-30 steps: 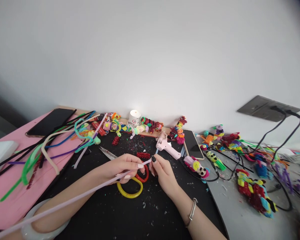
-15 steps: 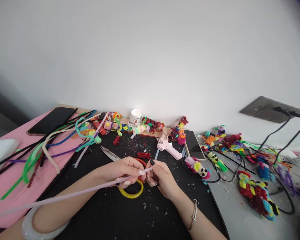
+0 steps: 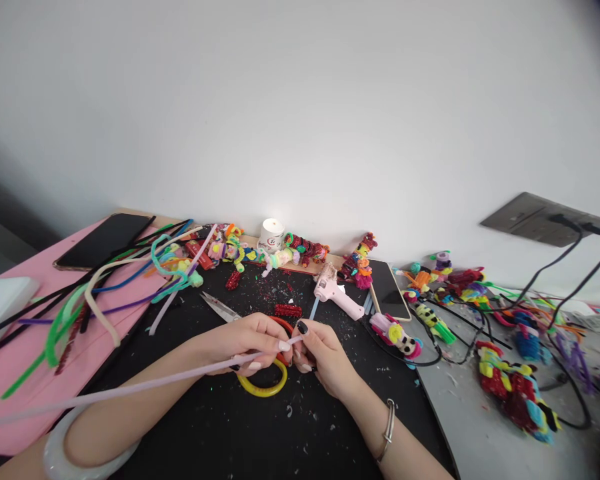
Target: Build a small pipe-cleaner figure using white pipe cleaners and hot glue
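Both hands are closed on one thing. The left hand (image 3: 245,340) pinches a lilac pipe cleaner (image 3: 155,383) close to its end, and the right hand (image 3: 325,357) nips the very tip between thumb and fingers, so the fingertips of the two hands almost meet. The rest of the stem runs back along the left forearm and out of the lower left corner of the view. There is a white bangle (image 3: 60,453) on the left wrist and a silver bangle (image 3: 386,427) on the right.

The pinch sits just on the person's side of the pink glue gun (image 3: 337,297), which lies on a black mat (image 3: 230,433) strewn with small scraps. Directly beneath the hands, also nearer the person than the gun, lie scissors (image 3: 263,390) with one yellow handle loop and one red, blades pointing away to the left. A red glitter piece (image 3: 287,311) lies just left of the gun's nozzle. A phone (image 3: 387,288) lies face up just right of the gun. Behind the gun to the left, by the wall, stands a small white candle (image 3: 271,235) among finished figures. Far to the gun's left, a loose bundle of pipe cleaners (image 3: 105,287) sprawls over a pink board (image 3: 25,400), with a second phone (image 3: 103,241) beyond it. Well right of the gun lie more colourful figures (image 3: 515,390) and black cables leading up to a wall socket (image 3: 545,219).
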A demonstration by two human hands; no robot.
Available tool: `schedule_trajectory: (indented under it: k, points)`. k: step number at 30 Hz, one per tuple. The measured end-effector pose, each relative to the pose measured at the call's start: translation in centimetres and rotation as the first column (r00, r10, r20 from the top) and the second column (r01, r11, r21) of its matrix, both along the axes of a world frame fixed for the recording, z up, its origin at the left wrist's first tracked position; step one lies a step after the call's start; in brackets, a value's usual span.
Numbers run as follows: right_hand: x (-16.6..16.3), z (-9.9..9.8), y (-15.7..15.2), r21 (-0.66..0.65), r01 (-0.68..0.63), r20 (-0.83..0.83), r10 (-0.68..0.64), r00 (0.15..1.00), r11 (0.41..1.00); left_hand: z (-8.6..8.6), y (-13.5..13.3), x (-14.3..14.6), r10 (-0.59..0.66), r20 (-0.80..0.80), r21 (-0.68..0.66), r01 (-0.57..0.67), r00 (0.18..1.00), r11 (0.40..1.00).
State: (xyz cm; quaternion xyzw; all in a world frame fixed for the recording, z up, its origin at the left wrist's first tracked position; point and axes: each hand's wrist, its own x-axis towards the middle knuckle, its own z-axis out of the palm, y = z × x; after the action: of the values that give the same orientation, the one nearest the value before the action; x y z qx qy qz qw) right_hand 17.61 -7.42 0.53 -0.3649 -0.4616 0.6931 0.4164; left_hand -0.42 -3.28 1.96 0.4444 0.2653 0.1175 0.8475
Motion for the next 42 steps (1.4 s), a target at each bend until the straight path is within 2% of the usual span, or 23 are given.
schedule_trajectory:
  k: [4,11,20,31,37,42]
  points:
    - [-0.05,0.06,-0.01,-0.009,0.009,0.054,-0.009,0.998,1.0,-0.08,-0.01,-0.06,-0.002,-0.004,0.013,0.002,1.0,1.0]
    - [-0.1,0.01,-0.02,-0.009,-0.011,0.004,0.011,1.0,1.0,-0.09,-0.02,-0.08,-0.009,0.018,-0.013,0.009,1.0,1.0]
    - [-0.16,-0.17,-0.06,-0.015,0.004,0.067,-0.003,0.998,1.0,0.13,-0.09,-0.07,-0.021,0.018,-0.018,0.021,1.0,1.0]
    - [-0.22,-0.09,-0.09,0.054,0.023,0.129,-0.03,0.991,0.998,0.07,-0.06,-0.06,-0.033,0.031,-0.001,0.033,0.999,0.999]
    - [-0.16,-0.17,-0.18,0.04,0.018,0.066,-0.02,0.998,0.999,0.11,-0.03,0.01,0.003,0.021,0.017,-0.004,1.0,1.0]
    - [-0.16,-0.02,-0.23,0.048,0.01,0.095,-0.014,0.995,0.999,0.09,-0.01,-0.05,0.006,0.026,0.012,-0.006,1.0,1.0]
